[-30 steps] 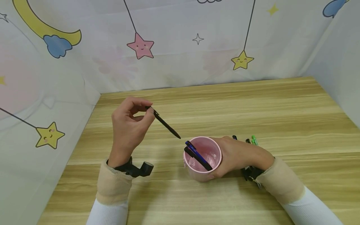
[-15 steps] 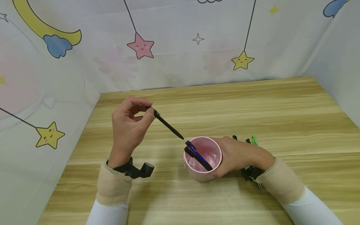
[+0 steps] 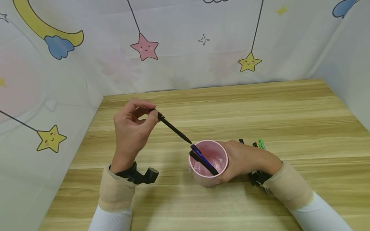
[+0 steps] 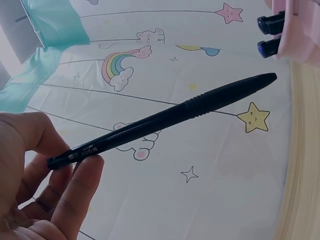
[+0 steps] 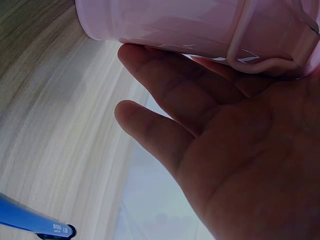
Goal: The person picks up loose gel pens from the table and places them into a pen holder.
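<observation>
My left hand [image 3: 133, 128] pinches a black pen [image 3: 174, 129] by its clip end between thumb and fingers. The pen slants down to the right, its tip close to the rim of a pink cup [image 3: 212, 149]. In the left wrist view the whole barrel of the black pen [image 4: 150, 122] shows. My right hand [image 3: 242, 158] grips the cup from its right side, thumb at the front. A blue pen [image 3: 202, 155] and another black pen [image 3: 198, 157] lean inside against the cup's left wall. The right wrist view shows fingers [image 5: 170, 85] along the cup's side [image 5: 170, 20].
Several more pens lie on the wooden table [image 3: 274, 106] beyond and under my right wrist, partly hidden, among them a green pen [image 3: 261, 143]. A blue pen [image 5: 30, 217] shows in the right wrist view. Printed white cloth [image 3: 179, 70] borders the table.
The tip of the black pen in my left hand has moved slightly right and down, closer to the cup's rim. My right hand and the cup have stayed put.
</observation>
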Motion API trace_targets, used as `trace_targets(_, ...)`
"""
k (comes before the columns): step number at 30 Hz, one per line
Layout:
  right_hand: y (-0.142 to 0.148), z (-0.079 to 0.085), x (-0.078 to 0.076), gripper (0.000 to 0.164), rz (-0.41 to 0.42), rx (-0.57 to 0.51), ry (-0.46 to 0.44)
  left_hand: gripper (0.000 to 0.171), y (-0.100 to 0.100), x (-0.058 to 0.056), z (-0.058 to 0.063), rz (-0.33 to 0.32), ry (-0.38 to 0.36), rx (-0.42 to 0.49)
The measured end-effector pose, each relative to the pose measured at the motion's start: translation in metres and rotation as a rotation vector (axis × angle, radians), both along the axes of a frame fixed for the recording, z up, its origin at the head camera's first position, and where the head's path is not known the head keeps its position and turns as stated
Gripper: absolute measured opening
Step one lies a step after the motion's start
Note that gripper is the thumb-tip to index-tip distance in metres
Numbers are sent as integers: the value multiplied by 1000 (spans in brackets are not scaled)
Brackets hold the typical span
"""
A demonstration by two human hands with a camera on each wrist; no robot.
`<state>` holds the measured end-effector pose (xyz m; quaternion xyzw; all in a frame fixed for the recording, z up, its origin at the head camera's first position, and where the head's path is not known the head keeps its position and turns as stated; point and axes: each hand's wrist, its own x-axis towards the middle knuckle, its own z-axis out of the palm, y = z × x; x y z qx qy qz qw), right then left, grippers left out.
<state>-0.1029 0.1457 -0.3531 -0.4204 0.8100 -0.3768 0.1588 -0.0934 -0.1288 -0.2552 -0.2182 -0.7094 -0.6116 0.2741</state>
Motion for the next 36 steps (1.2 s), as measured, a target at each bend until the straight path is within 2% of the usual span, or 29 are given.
trace_targets(11, -1, 1, 0, 85, 0, -23, -38, 10, 1, 1, 1, -40, -20, 26)
trace_targets(18, 1, 2, -1, 83, 5, -8, -10, 11, 4, 1, 1, -77, -17, 53)
trace_targets(26, 2, 2, -3, 84, 3, -7, -27, 13, 0, -12, -16, -96, -8, 48)
trace_targets(36, 4, 3, -6, 84, 12, -7, -33, 13, 4, -12, -16, -99, -19, 31)
